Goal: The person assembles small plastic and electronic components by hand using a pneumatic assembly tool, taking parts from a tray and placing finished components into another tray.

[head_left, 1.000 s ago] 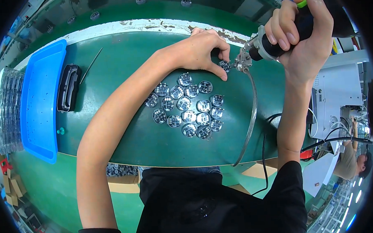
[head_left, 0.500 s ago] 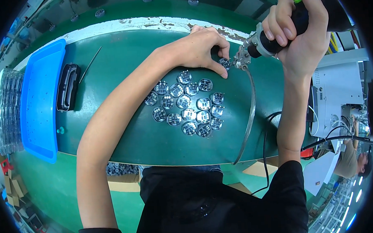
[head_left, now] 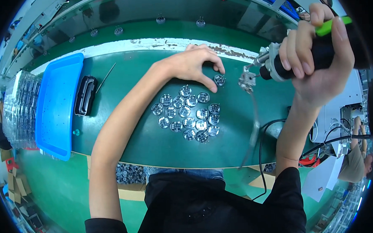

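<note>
My left hand (head_left: 194, 65) rests over the far part of the green bench, thumb and fingers apart in a curve. A small round electronic module (head_left: 219, 80) lies at its fingertips; the thumb looks clear of it, and finger contact is hard to tell. My right hand (head_left: 317, 61) grips a black power screwdriver (head_left: 290, 62) with a green lever, raised at the right. Its metal nose (head_left: 247, 79) hangs to the right of the module, apart from it. A clear hose (head_left: 255, 113) trails from the nose. Several similar modules (head_left: 184, 112) sit grouped nearer me.
On the left are a blue tray (head_left: 41, 135), a black plastic holder (head_left: 83, 108), a thin metal rod (head_left: 105, 77) and stacked clear trays (head_left: 21, 109). A black cable (head_left: 261, 155) runs at right. More modules (head_left: 118, 31) stand beyond the white bench edge (head_left: 137, 44).
The screwdriver has moved right, and its nose has come away from the module at my left fingertips. The view has shifted slightly. My left hand stays beside that module.
</note>
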Tool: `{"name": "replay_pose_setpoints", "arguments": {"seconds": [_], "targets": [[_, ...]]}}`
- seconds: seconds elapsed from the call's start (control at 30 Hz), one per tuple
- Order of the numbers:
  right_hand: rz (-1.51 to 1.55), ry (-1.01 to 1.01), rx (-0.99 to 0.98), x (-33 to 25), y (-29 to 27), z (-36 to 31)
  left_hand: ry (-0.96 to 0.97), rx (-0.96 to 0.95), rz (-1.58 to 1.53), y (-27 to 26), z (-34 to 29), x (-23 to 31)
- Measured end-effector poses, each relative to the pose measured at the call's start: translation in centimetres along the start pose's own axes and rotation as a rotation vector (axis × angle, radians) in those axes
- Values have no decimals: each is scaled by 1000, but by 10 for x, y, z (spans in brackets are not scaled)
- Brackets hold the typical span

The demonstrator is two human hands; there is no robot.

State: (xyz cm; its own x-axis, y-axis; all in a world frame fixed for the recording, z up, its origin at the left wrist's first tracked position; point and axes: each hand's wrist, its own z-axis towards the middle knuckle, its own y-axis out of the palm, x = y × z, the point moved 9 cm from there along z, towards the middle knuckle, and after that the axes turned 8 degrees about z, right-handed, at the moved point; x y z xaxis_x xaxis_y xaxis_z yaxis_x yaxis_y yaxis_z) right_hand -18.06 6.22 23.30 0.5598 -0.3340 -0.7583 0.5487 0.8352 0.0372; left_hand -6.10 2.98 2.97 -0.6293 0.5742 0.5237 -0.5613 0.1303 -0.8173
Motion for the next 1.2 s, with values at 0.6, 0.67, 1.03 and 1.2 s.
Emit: {"name": "replay_pose_setpoints", "arguments": {"seconds": [0.6, 0.67, 1.03, 1.2], "targets": [[-44, 136, 371, 48, -20, 5, -579, 308, 287, -48, 53, -126], [-52, 148, 372, 44, -14, 6, -546, 344, 288, -57, 44, -119], [-114, 109, 610, 19, 6, -1, -113, 124, 77, -4, -20, -10], [60, -2, 160, 30, -1, 2, -44, 40, 70, 7, -21, 1]]}}
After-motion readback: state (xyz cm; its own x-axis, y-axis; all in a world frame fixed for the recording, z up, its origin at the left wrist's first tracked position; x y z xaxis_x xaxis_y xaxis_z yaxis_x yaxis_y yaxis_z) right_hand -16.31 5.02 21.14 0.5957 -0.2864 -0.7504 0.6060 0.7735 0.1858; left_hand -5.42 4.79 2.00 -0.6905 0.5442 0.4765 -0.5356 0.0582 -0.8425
